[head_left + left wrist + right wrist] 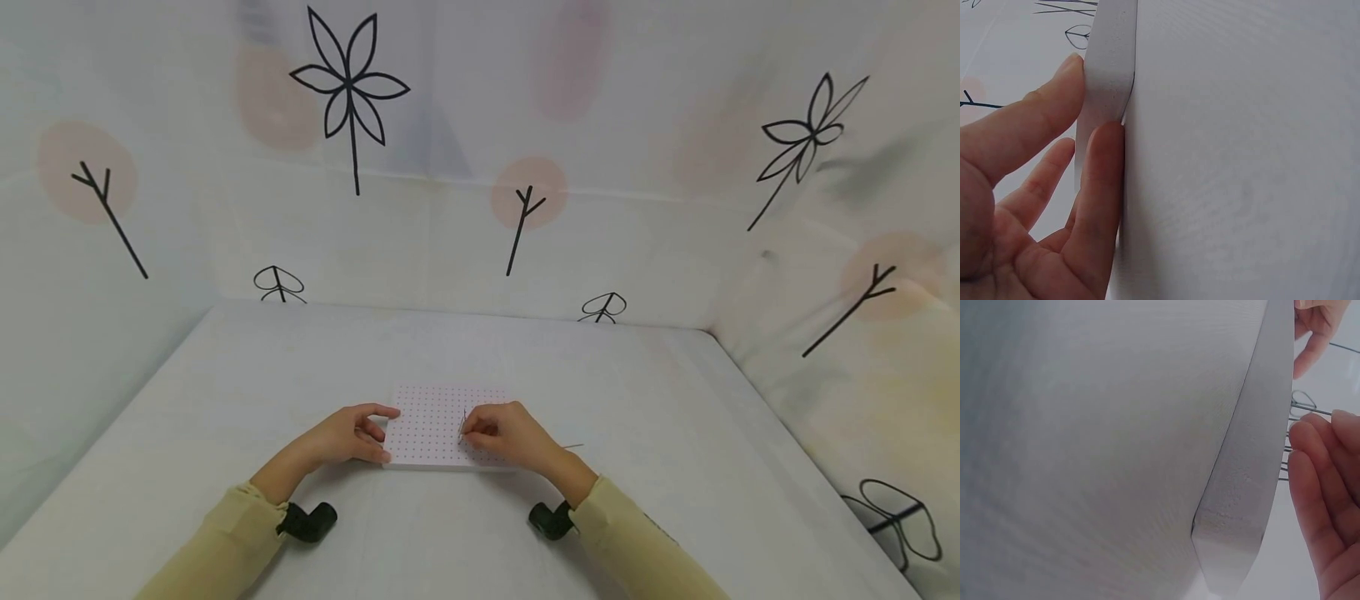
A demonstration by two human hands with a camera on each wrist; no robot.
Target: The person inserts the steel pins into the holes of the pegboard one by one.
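Observation:
A white pegboard (423,429) with a grid of small dark and pinkish dots lies flat before me. At its left edge is my left hand (347,435), index fingertip and thumb apart and touching the rim. Over the board's right half, my right hand (504,429) pinches a thin dark pin (1311,410) between thumb and fingers, held upright. Several more thin pins (1284,466) stand up from the board beside those fingers in the right wrist view. Part of the board's right side is hidden under the right hand.
Another thin rod (573,445) shows on the table just right of the right wrist. A white cloth covers the table (300,358). Behind and at the sides hangs a pale curtain (450,242) printed with flowers and twigs. Dark camera mounts (309,522) sit under both wrists.

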